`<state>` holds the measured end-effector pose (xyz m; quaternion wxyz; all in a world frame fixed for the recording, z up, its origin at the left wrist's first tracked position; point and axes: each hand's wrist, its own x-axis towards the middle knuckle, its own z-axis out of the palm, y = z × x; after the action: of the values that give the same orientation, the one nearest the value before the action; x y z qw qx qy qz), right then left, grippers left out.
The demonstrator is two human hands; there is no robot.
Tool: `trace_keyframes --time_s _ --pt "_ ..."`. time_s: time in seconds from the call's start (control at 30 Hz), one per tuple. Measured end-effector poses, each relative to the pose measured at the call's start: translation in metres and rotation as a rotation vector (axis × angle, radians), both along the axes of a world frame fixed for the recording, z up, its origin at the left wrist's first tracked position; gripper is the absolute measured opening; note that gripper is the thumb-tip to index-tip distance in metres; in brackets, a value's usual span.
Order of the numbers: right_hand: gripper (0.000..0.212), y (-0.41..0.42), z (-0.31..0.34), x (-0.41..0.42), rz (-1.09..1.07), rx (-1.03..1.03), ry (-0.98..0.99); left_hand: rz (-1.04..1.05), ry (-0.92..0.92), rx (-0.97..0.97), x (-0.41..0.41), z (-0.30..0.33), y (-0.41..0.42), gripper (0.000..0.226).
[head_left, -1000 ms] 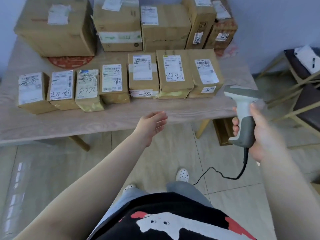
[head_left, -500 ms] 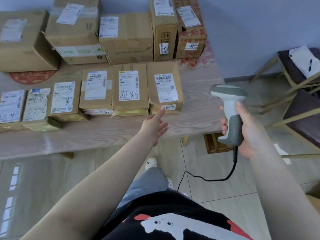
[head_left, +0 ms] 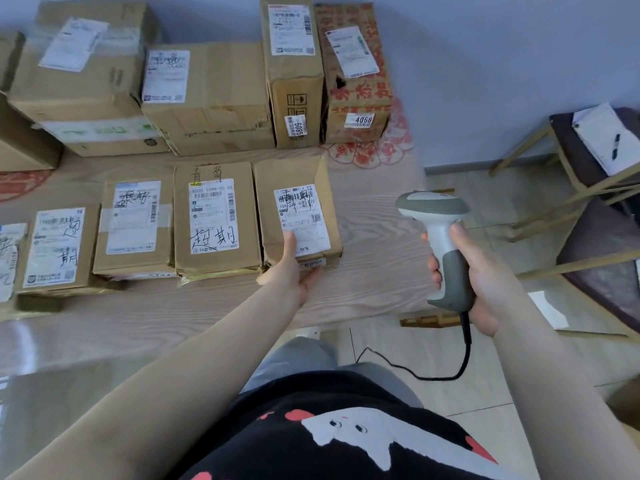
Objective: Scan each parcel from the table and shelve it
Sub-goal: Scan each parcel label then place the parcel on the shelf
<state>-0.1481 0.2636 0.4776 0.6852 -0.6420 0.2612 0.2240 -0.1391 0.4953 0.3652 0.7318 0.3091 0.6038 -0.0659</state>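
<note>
I'm at the pick-up for the first scan: my left hand (head_left: pixel 289 270) grips the near end of the rightmost parcel (head_left: pixel 294 211) in the front row, thumb lying on top over the near edge of its shipping label (head_left: pixel 302 219), the other fingers curled under the near face where I can't see them fully. The parcel sits on the table (head_left: pixel 374 237) at the right end of that row, just beside the neighbouring parcel (head_left: pixel 214 216) on its left; whether its near edge is already lifted I cannot tell.

My right hand (head_left: pixel 467 275) is wrapped tight round the grey handle of the scanner (head_left: pixel 440 237), held upright to the right of the parcel, over the table's right edge, its head tipped toward the far left. Its cable (head_left: pixel 450 368) hangs down toward the floor.

The parcel's long axis runs near to far, and the label faces up with its barcode at the far end. Next, I judge, I must either draw the box clear or swing the scanner head left and down onto that barcode, then carry the box to a shelf, which is not in view.
</note>
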Motion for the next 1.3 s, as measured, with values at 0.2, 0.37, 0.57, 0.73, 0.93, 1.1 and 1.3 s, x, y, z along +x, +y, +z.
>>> trace_keyframes --time_s 0.2,0.37,0.57,0.73,0.93,1.1,1.3 --pt "0.042 -0.007 -0.002 0.027 0.104 0.039 0.043 0.001 -0.03 0.022 0.001 0.01 -0.038 0.092" --pt "0.043 -0.031 0.003 0.042 0.184 0.031 0.039 -0.015 -0.124 0.028 0.0 0.008 -0.069 0.069" --pt "0.045 -0.066 0.004 0.05 0.251 0.041 0.07 0.003 -0.2 0.028 -0.007 0.016 -0.106 0.067" --pt "0.048 -0.079 0.0 0.044 0.188 0.154 0.056 0.082 -0.264 0.024 -0.016 0.018 -0.135 0.066" --pt "0.057 -0.068 0.016 0.025 0.352 0.279 0.012 0.192 -0.287 0.102 -0.021 0.021 -0.153 0.065" --pt "0.046 -0.056 0.024 0.017 0.439 0.293 -0.028 0.201 -0.303 0.169 -0.024 0.031 -0.151 0.078" --pt "0.045 -0.049 0.027 0.017 0.466 0.294 -0.065 0.193 -0.289 0.216 -0.028 0.035 -0.15 0.092"
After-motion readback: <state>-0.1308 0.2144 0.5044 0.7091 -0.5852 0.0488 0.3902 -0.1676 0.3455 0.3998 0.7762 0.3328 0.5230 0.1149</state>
